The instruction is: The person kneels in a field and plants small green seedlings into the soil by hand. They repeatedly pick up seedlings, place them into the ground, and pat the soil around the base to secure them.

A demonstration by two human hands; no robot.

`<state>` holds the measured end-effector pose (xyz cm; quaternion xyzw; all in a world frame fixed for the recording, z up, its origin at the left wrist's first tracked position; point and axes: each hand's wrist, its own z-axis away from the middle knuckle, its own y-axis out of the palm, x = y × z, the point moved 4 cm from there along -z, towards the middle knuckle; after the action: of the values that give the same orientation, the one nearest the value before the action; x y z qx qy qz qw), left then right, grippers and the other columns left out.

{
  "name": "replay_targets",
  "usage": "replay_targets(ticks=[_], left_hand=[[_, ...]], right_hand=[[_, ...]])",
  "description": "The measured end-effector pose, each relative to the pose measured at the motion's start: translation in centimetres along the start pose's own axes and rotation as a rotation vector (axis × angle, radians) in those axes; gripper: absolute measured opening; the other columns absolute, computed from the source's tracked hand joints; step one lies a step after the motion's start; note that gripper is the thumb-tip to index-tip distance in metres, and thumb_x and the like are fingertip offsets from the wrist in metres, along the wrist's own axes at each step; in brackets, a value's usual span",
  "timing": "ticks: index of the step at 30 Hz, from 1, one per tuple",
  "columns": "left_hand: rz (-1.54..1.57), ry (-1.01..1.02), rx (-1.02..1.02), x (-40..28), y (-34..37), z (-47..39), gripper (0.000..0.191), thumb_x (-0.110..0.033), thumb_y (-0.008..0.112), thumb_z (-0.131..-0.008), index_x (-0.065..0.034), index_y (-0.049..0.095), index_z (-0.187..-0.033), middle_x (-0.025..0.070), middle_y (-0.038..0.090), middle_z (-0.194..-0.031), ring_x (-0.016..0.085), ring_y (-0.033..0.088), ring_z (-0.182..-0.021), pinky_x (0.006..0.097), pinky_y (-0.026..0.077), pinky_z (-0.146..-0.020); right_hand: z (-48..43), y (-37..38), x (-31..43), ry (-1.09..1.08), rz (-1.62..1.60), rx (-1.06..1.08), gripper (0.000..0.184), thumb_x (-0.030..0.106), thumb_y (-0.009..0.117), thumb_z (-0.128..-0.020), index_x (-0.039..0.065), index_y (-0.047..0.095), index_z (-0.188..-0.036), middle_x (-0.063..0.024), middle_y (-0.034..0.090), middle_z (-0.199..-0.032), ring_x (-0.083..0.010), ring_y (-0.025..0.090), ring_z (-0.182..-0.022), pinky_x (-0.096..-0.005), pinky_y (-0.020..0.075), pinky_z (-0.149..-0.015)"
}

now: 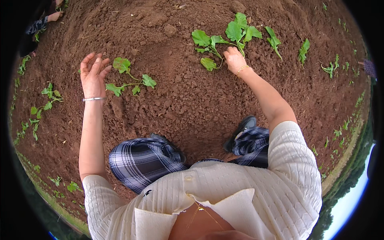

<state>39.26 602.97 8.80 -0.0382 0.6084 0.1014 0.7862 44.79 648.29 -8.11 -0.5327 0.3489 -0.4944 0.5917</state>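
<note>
My left hand (94, 72) is raised over the soil at the left, palm up, fingers loosely curled and apart, with nothing in it. Just right of it lies a leafy green seedling (135, 82) with thin stems, one leaf browned. My right hand (235, 61) is down at the soil, fingers bent, between two broad-leaved seedlings. One seedling (210, 45) spreads to its left, its stems close to the fingers. The other, larger seedling (238, 31) stands beyond the knuckles, its lower stem beside the hand. My right fingertips are hidden, so whether they grip a stem cannot be told.
Loose reddish-brown soil (180, 99) with clods spreads all around. More seedlings lie at the right (273, 42) and the left (48, 99). My shoes (243, 129) rest on the soil close below. At the upper left another person's hand (55, 16) touches a plant.
</note>
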Motion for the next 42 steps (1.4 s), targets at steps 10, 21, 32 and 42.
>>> replay_targets(ticks=[10,21,32,42], left_hand=[[-0.195,-0.980,0.593,23.1,24.8,10.0,0.019,-0.022,0.063,-0.089,-0.0078,0.057,-0.100,-0.0017,0.053,-0.077,0.011,0.050,-0.063,0.0263,0.047,-0.057],[0.088,-0.538,0.413,20.7,24.6,4.7,0.016,-0.001,0.063,-0.084,-0.0033,0.059,-0.099,0.0031,0.060,-0.092,0.015,0.058,-0.081,0.0290,0.052,-0.066],[0.456,-0.280,0.427,25.4,26.3,4.7,0.025,-0.013,0.051,-0.087,-0.0032,0.052,-0.110,0.0112,0.061,-0.101,0.025,0.060,-0.089,0.0387,0.051,-0.072],[0.833,-0.623,-0.042,32.2,27.9,8.6,0.027,-0.022,0.042,-0.095,-0.0075,0.053,-0.114,0.0082,0.057,-0.111,0.024,0.054,-0.100,0.0391,0.043,-0.088]], right_hand=[[1.5,2.1,2.7,0.103,-0.368,-0.138,0.019,0.018,0.061,-0.081,0.006,0.051,-0.091,-0.0156,0.059,-0.087,-0.0342,0.060,-0.083,-0.0438,0.0470,-0.074],[2.9,0.9,2.2,-0.117,-0.363,-0.286,0.042,0.008,0.063,-0.077,0.008,0.053,-0.117,-0.0140,0.057,-0.106,-0.0306,0.055,-0.102,-0.0386,0.0453,-0.087],[4.2,4.5,4.5,0.412,-0.438,0.387,0.049,0.023,0.065,-0.074,0.017,0.051,-0.121,-0.0184,0.045,-0.119,-0.0393,0.048,-0.111,-0.0455,0.0454,-0.092],[0.1,2.3,-1.0,0.210,-0.330,-0.085,0.064,0.003,0.061,-0.074,0.011,0.041,-0.134,-0.0206,0.042,-0.129,-0.0362,0.045,-0.116,-0.0414,0.0406,-0.097]])
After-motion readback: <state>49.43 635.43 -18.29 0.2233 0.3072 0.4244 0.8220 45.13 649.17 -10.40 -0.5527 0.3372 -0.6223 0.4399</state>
